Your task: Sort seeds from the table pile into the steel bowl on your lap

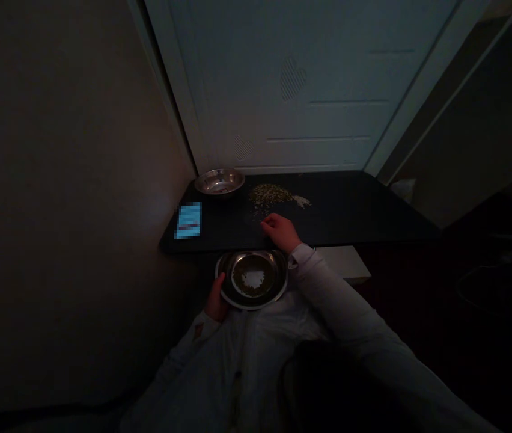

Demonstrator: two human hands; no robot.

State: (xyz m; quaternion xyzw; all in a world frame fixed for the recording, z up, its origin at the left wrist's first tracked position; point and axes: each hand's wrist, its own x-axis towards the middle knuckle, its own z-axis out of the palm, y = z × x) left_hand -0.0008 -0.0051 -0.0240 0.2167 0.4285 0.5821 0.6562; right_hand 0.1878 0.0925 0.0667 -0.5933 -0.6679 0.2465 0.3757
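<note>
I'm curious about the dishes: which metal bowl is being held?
The nearer bowl, by the person's lap, its rim gripped by the left hand. The farther bowl stands on the dark table, touched by neither hand.

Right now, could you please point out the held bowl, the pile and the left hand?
Held bowl (pixel 281 276): head view, bare inner wall, picture's right side.
Pile (pixel 270 193): head view, its middle.
Left hand (pixel 217 300): head view, mid-hand, below the thumb.
</note>
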